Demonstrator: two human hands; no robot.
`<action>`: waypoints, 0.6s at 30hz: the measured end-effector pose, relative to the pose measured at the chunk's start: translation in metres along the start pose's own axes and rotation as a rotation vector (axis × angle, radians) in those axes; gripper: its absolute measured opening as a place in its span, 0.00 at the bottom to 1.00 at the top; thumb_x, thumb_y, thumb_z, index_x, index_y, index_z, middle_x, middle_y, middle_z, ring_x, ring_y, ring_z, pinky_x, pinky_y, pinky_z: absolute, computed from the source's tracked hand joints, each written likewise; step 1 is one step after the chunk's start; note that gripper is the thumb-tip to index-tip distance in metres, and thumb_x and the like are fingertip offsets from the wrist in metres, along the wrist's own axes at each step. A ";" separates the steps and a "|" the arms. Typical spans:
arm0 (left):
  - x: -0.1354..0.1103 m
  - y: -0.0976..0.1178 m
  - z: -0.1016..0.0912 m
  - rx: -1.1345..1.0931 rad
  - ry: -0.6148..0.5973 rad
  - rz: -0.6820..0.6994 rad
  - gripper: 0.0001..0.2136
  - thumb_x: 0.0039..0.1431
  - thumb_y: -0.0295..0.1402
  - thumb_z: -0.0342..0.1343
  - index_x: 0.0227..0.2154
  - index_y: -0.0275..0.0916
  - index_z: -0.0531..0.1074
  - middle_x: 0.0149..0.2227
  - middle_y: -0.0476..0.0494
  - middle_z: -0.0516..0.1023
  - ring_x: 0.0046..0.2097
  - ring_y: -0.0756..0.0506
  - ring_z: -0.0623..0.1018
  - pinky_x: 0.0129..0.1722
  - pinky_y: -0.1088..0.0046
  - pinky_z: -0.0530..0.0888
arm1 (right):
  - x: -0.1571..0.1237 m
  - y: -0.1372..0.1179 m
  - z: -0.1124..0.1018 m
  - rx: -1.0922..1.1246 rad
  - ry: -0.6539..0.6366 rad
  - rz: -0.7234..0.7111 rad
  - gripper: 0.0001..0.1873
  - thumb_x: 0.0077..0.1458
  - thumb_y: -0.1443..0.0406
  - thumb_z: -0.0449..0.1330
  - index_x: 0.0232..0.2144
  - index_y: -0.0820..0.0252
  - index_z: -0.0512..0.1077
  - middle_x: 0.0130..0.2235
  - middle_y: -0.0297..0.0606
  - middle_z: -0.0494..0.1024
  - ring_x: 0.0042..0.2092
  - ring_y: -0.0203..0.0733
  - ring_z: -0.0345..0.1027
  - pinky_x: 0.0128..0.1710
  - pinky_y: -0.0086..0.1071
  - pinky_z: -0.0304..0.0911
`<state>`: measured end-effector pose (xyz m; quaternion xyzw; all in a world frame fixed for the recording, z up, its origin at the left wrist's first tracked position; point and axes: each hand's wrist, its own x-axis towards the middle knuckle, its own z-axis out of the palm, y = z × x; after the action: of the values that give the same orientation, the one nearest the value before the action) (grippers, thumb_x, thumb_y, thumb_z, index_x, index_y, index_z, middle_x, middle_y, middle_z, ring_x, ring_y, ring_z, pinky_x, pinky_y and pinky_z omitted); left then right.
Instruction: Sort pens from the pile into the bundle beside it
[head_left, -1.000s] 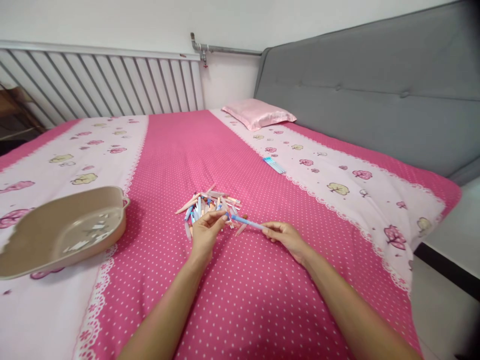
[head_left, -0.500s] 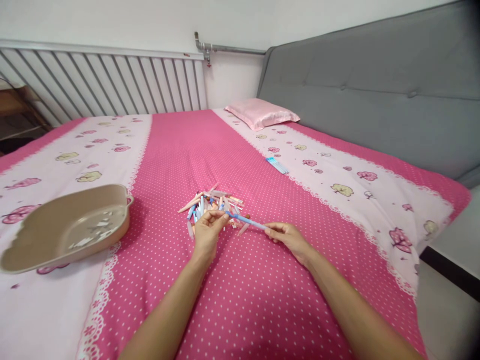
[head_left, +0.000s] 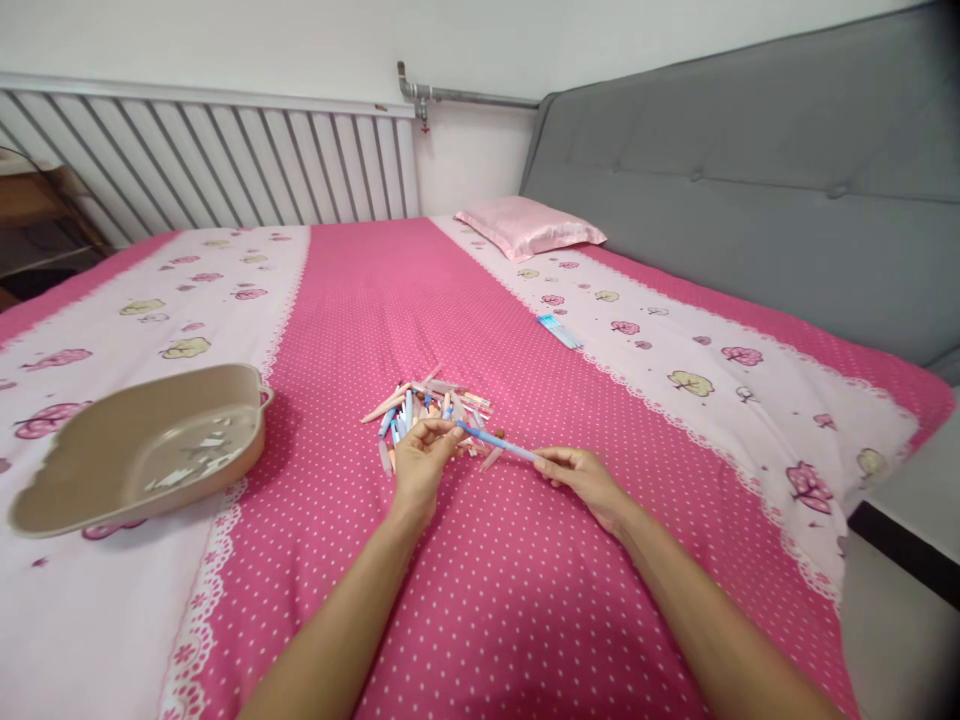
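A slim blue pen [head_left: 501, 443] spans the gap between my hands, tilted down to the right. My left hand [head_left: 425, 455] pinches its darker blue end. The paler end sits between the thumb and fingers of my right hand [head_left: 576, 474]. Just behind, a heap of pens and pen parts [head_left: 409, 405] in blue, white, peach and pink lies on the bed, partly hidden by my left hand.
A beige plastic basin [head_left: 135, 425] holding small white pieces [head_left: 199, 462] stands at the left. Several light blue pens [head_left: 559, 331] lie side by side farther back on the pink bedspread [head_left: 525, 600]. Behind are a pink pillow [head_left: 529, 228], a grey headboard [head_left: 750, 140] and a white radiator [head_left: 225, 160].
Both hands keep their hold on the blue pen, almost in the same pose. The whole view has shifted slightly, with things sitting a little farther right.
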<state>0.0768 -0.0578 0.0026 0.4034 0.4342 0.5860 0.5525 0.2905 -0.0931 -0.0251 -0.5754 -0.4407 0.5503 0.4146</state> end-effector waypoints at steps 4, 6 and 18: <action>0.000 0.000 -0.001 0.010 0.002 0.005 0.14 0.38 0.36 0.66 0.26 0.36 0.70 0.24 0.49 0.75 0.25 0.52 0.73 0.22 0.80 0.66 | 0.000 0.001 -0.001 0.002 -0.003 -0.002 0.22 0.38 0.55 0.67 0.36 0.59 0.78 0.28 0.35 0.76 0.28 0.34 0.61 0.32 0.29 0.56; 0.001 -0.001 -0.001 0.013 0.003 0.010 0.13 0.38 0.36 0.66 0.26 0.36 0.70 0.24 0.49 0.75 0.25 0.52 0.73 0.23 0.80 0.66 | 0.000 0.001 -0.001 -0.003 -0.011 -0.007 0.22 0.39 0.55 0.67 0.37 0.60 0.78 0.28 0.34 0.76 0.28 0.34 0.61 0.32 0.29 0.56; 0.001 -0.003 -0.003 0.034 -0.025 0.016 0.12 0.39 0.36 0.66 0.25 0.36 0.71 0.24 0.49 0.76 0.26 0.51 0.74 0.26 0.77 0.69 | 0.000 0.001 0.001 -0.038 -0.015 -0.019 0.22 0.39 0.54 0.66 0.37 0.59 0.78 0.28 0.35 0.75 0.28 0.34 0.61 0.31 0.29 0.55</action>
<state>0.0748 -0.0570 -0.0009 0.4234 0.4341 0.5780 0.5462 0.2895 -0.0937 -0.0257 -0.5748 -0.4596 0.5421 0.4055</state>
